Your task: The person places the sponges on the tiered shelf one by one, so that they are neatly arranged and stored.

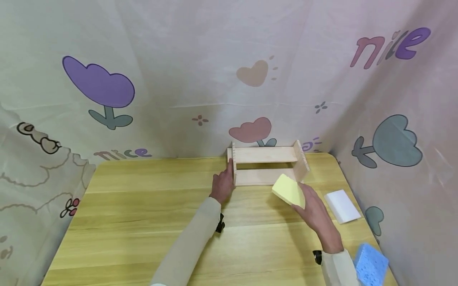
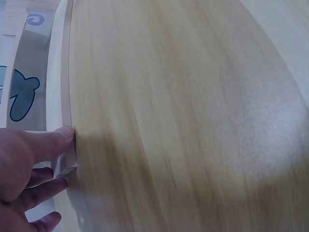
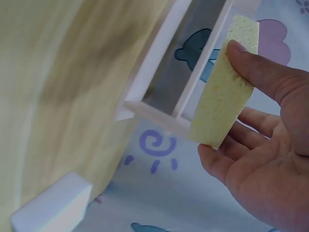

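A small pale wooden rack with two end panels and lengthwise boards stands at the back of the table, by the printed cloth. My left hand grips its left end panel; in the left wrist view the thumb lies at the panel's front edge, with the other fingers beside it. Held in my right hand is a pale yellow sponge, tilted above the table in front of the rack's right end. The right wrist view shows the thumb on one face of the sponge and fingers on the opposite side.
On the right of the wood-grain table lies a white block-shaped sponge. Nearer me, a blue sponge sits at the right edge, beside my right sleeve. Printed cloth hangs behind the table and along both sides.
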A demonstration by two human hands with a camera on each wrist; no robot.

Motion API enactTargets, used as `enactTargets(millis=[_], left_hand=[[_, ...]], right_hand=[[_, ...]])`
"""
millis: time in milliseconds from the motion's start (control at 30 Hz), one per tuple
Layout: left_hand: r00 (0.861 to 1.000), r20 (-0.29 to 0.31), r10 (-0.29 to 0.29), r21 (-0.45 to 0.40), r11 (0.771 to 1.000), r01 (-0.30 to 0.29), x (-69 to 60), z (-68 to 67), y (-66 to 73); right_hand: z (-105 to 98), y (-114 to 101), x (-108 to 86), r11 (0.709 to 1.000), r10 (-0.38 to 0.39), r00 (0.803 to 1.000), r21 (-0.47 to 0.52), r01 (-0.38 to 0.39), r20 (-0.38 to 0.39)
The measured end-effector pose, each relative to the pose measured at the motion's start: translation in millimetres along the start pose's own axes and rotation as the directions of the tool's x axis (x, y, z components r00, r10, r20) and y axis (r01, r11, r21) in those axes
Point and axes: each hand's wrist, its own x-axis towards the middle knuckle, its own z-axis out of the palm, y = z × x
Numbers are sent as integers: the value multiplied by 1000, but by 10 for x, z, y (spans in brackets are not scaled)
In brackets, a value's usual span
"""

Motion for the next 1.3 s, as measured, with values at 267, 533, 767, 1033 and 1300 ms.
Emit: enactTargets(millis=[267,533,767,1033,1300], left_hand=[[1000,3,12,44,999,-12,-3,5,-4],[1000,18,19,85,996,-20,-8,7,-14],[1000,22,10,99,995,-12,4,-10,-5],[1000,8,11,101,995,-12,3,10,-7],[1000,-1,14,67,998,-14,-15,21,-11]], right_hand=[[-42,-121,210,997,-69,997,21,69,-24],[-27,-252,356,993,-106,993,36,108,-55],[-15,-377,492,988,-138,988,57,142,-68],[-48,-469,669,985,-167,986,45,167,-18],[-40,-541,877,980,-188,982,68,186,14]])
